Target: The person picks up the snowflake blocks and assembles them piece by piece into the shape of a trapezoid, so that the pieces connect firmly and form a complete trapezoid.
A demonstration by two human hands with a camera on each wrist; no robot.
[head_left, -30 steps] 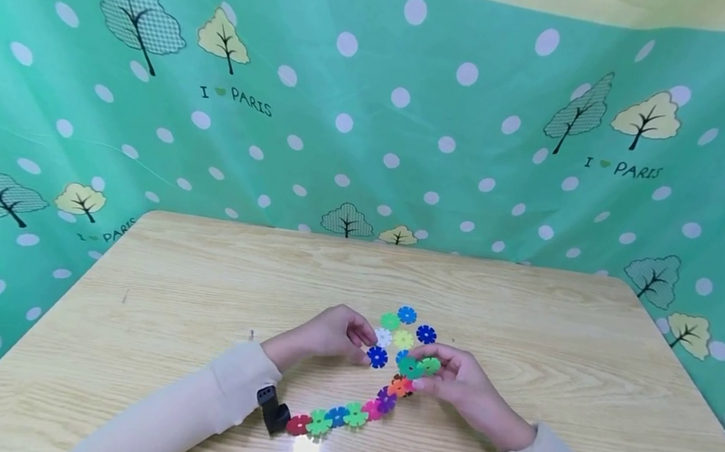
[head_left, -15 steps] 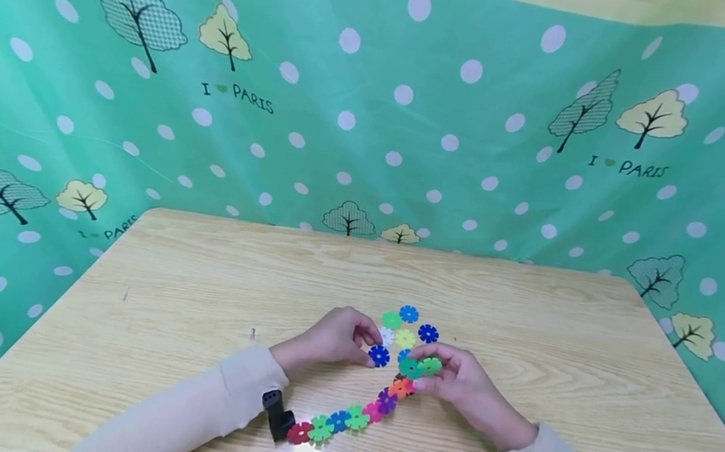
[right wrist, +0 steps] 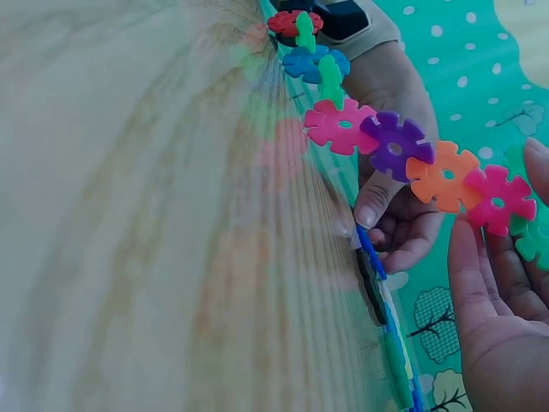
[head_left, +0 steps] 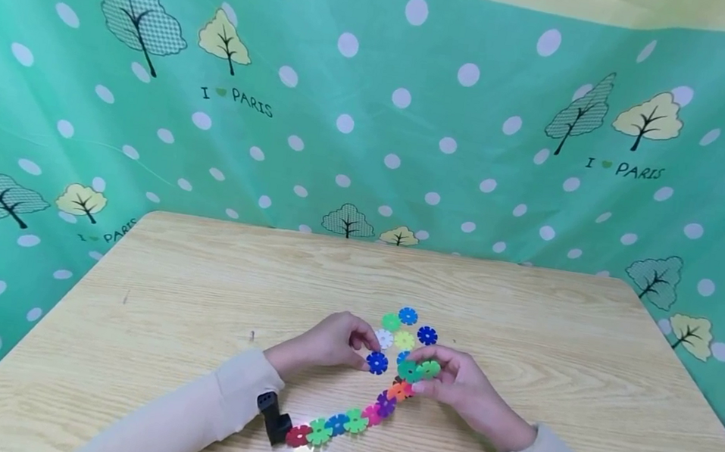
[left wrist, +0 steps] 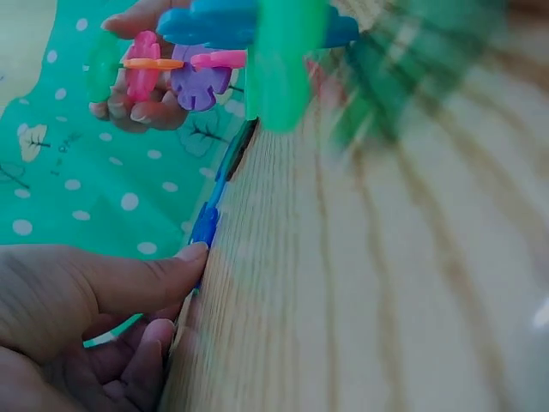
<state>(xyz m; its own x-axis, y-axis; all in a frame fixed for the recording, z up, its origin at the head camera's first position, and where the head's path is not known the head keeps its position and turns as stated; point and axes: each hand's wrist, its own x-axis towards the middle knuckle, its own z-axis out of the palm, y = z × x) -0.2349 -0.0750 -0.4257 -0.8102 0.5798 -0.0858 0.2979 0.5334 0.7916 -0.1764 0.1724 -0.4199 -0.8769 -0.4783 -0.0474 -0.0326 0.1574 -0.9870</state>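
Observation:
In the head view my left hand (head_left: pixel 335 343) pinches a dark blue snowflake building disc (head_left: pixel 376 363) by its edge, thumb on the near side. The left wrist view shows this disc (left wrist: pixel 204 225) right at the thumb tip, close over the table. My right hand (head_left: pixel 463 390) holds the green end (head_left: pixel 410 371) of a chain of interlocked snowflake discs between thumb and fingers. Orange, pink, purple (head_left: pixel 386 403), blue and green discs make up the chain, which trails to a red disc (head_left: pixel 298 436) beside the left wrist camera. The right wrist view shows the slotted joints, including the orange disc (right wrist: pixel 443 176).
Several loose discs lie just beyond the hands, among them a white one (head_left: pixel 383 338), a yellow one (head_left: pixel 404 340) and a dark blue one (head_left: pixel 427 335). The wooden table (head_left: pixel 191 272) ends at a green dotted curtain (head_left: pixel 376 121).
My left hand has drawn the dark blue disc slightly toward me, off the white disc. The chain's red end has sunk a little nearer to me. My right hand keeps its hold.

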